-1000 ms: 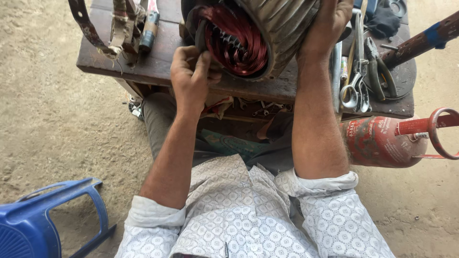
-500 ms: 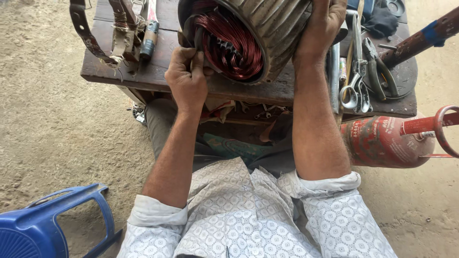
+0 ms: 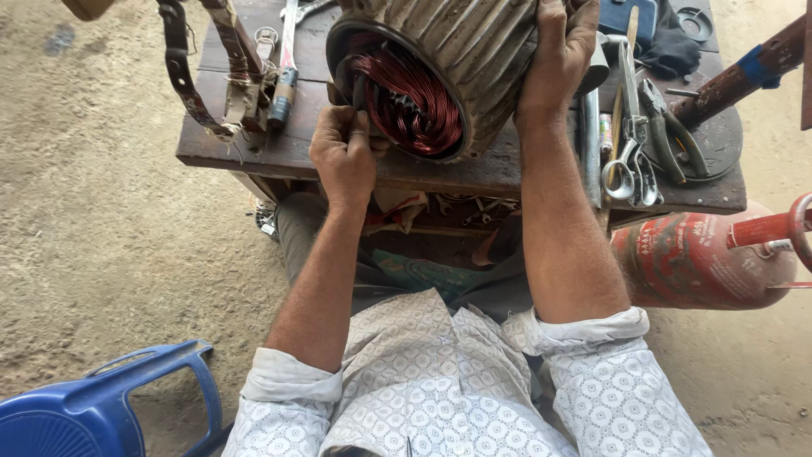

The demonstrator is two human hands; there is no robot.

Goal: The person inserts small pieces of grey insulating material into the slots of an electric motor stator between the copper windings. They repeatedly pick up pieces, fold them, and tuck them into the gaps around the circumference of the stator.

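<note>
both hands grip the motor stator overhanging the crowded workbench edge.

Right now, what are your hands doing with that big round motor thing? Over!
Left hand pinching dark wire at motor housing mouth. Right hand gripping ribbed side. Copper windings exposed. Scissors alongside, not blocking.

Scissors (pliers too) crowd right.
</note>
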